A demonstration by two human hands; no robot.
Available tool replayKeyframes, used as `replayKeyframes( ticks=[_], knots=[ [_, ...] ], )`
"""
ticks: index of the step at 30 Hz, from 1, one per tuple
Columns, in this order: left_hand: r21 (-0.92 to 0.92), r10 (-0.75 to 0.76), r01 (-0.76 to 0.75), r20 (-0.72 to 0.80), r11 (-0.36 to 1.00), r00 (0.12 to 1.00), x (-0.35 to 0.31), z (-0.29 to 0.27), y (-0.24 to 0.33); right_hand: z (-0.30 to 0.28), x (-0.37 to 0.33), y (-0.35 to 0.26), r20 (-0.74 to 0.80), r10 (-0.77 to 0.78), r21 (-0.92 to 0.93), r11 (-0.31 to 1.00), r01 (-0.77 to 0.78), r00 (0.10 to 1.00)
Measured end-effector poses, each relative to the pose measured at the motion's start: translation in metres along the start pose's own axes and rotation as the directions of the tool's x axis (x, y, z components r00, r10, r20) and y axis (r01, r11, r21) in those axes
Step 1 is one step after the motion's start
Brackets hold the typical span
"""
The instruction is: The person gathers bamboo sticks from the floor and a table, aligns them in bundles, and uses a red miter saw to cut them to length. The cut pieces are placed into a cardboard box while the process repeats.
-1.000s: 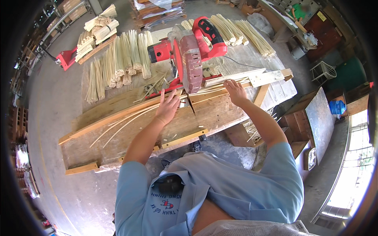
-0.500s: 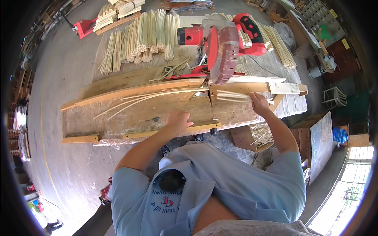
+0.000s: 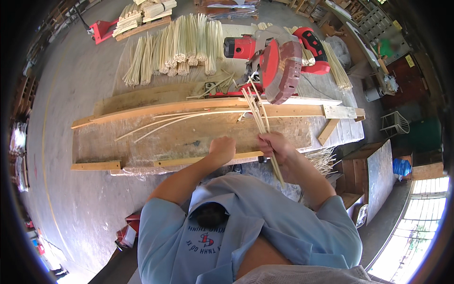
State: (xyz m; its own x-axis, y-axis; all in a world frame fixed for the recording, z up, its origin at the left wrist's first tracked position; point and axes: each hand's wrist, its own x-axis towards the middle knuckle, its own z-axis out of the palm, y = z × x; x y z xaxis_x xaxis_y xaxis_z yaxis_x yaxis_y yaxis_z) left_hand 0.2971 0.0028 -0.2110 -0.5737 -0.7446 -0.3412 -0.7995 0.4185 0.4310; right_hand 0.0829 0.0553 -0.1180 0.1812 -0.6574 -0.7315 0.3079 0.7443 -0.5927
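Observation:
My right hand (image 3: 275,145) is closed around a small bundle of thin wooden sticks (image 3: 255,110). The sticks stand at a slant over the bench, their far ends beside the saw and their near ends past the bench's front edge. My left hand (image 3: 222,150) rests as a fist by the front rail; its palm side is hidden, so I cannot tell if anything is inside. Longer thin sticks (image 3: 189,115) lie along the wooden fence (image 3: 165,108). Beyond the fence stands a red and black power saw (image 3: 279,61) with a dusty blade guard.
Bundles of pale sticks (image 3: 189,42) stand at the back of the bench (image 3: 179,142). Loose offcuts (image 3: 222,83) lie left of the saw. Below the bench at right is a heap of short sticks (image 3: 321,161), near a wooden cabinet (image 3: 354,175). A red pallet jack (image 3: 101,31) stands far left.
My right hand has come left and toward me, turning the sticks from lying along the fence to pointing away from me. My left hand has shifted slightly right, its thumb now tucked in.

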Motion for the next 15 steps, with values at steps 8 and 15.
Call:
replayKeyframes(
  ticks=[8,15],
  knots=[
    [-0.149,-0.247,0.218,-0.216,0.964,0.945,-0.015,-0.051,-0.061,0.074,0.074,-0.004,0.179,-0.150,0.716,0.697,-0.024,0.972],
    [-0.128,-0.261,0.238,-0.204,0.963,0.944,-0.035,-0.063,-0.090,0.101,0.130,-0.019,0.114,-0.308,0.898,0.439,0.035,0.944]
  ],
)
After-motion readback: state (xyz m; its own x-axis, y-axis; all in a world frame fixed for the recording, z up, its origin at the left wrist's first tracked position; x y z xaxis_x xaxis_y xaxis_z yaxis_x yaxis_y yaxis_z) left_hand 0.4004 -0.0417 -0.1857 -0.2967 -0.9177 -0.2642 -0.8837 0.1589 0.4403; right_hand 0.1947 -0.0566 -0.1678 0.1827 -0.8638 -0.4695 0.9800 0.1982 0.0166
